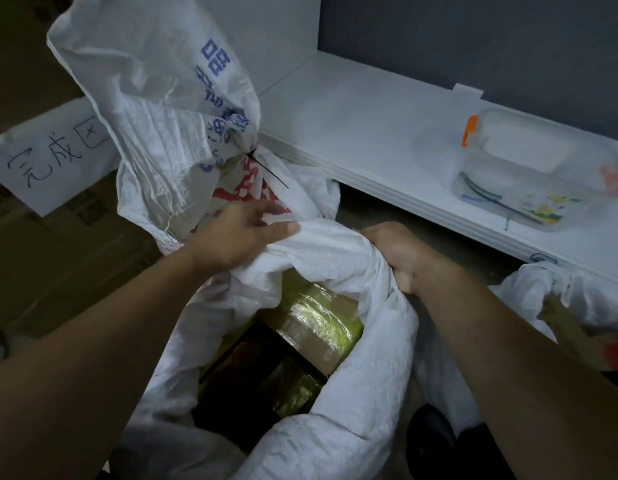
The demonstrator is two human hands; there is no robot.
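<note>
The open white sack (352,386) stands near and in the middle of the scene, its rolled rim held by both hands. The left hand (245,233) grips the far-left part of the rim, thumb on top and fingers curled over a bunched fold. The right hand (394,251) clutches the far-right part of the rim in a closed fist, with the cloth wrapped round the fingers.

Down in the sack's mouth lies a taped cardboard box (321,323) with yellow wrapping on it, and darker packages (252,372) sit beside it on the left, too dim to make out.

Just beyond the left hand, a tied sack (155,98) with blue and red print leans against the open one, its neck cinched by a black zip tie (266,169). It crowds the far side of the rim and touches the left hand's fingertips.

To the far left a paper sign (48,161) with handwritten characters hangs on stacked cardboard boxes (58,265). To the right runs a low white shelf (370,133) that carries a clear plastic container (529,168) with orange clips. Below the shelf's near edge, another person's hand (557,313) holds a second white sack (584,292), just beside the right forearm. A dark shoe (429,441) shows on the floor, near right.
</note>
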